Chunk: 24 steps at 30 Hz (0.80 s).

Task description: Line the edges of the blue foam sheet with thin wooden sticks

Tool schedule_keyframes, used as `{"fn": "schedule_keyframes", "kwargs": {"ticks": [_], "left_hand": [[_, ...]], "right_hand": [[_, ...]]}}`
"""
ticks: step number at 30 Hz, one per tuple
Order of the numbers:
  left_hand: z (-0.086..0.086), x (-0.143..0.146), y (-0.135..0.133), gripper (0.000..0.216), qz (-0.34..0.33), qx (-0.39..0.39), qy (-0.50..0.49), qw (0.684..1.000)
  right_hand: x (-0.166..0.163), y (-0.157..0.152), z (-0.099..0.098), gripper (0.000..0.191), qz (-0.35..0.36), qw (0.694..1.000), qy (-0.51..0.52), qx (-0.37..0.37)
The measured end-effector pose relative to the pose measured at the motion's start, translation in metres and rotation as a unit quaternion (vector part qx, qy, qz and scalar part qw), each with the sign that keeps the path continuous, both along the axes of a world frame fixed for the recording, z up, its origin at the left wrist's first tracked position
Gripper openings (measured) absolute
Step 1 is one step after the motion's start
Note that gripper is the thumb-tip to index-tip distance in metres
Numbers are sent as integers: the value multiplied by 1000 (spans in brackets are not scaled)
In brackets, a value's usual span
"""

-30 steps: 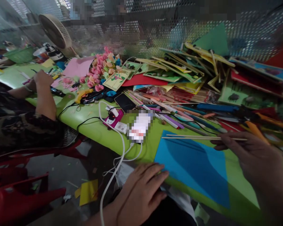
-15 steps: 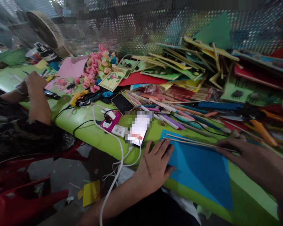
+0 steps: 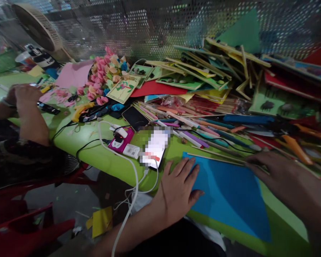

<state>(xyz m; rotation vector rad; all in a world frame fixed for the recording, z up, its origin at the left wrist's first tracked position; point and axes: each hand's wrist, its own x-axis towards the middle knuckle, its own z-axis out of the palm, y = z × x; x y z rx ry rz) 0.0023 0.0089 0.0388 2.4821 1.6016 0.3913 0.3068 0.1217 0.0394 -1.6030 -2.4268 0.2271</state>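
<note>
A blue sheet of paper or card (image 3: 230, 200) lies on the green table in front of me. My left hand (image 3: 178, 187) rests flat on the sheet's left edge, fingers stretched out. Two thin wooden sticks (image 3: 216, 154) run along the sheet's far edge, one over the border and one slightly beyond it. Fingers of my right hand (image 3: 278, 175) pinch their right ends at the sheet's far right corner. The exact fingertip contact is partly hidden.
Left of my hand lie a lit phone (image 3: 156, 144), a pink power strip (image 3: 120, 139) and white cables. Markers (image 3: 189, 137), scissors (image 3: 296, 148) and a pile of framed cards (image 3: 200, 67) fill the back. Another person's hands (image 3: 26, 96) are at far left.
The sticks' left ends have spread apart, one shifting away from me. The blue sheet's near right corner has swung slightly right. My left hand stays on the sheet; the view has turned slightly.
</note>
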Motion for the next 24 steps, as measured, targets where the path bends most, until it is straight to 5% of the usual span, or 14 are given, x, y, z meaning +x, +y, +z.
{"fn": "schedule_keyframes", "kwargs": {"ticks": [6,12,24], "left_hand": [[-12,2,11,61,-5,-3,15,1000],[-15,1,10,62,-12,-4,24,1000],[-10,0,8,61,-14,8,30,999]], "right_hand": [[-13,-7,9,38,-6,990,-68,123],[-34,-15,2,28,107,992,16,66],[-44,-10,-12,29,100,976,-48,188]]}}
